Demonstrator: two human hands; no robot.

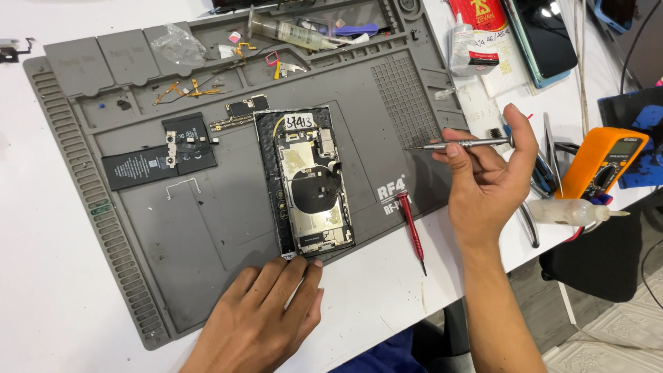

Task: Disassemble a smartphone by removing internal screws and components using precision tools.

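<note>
An opened phone housing (309,185) with bare metal insides lies in the middle of a grey work mat (207,228). My left hand (266,311) rests flat on the mat, fingertips touching the housing's near edge. My right hand (487,176) is raised to the right of the phone and pinches a thin silver screwdriver (456,144), its tip pointing left over the mat. A red screwdriver (411,229) lies on the mat's right edge between phone and hand.
A black battery (160,160) and small flex parts lie on the mat's left. A syringe (286,31) sits in the top trays. An orange multimeter (604,162), tweezers (549,159), a glue bottle (570,211) and a dark phone (542,34) crowd the right side.
</note>
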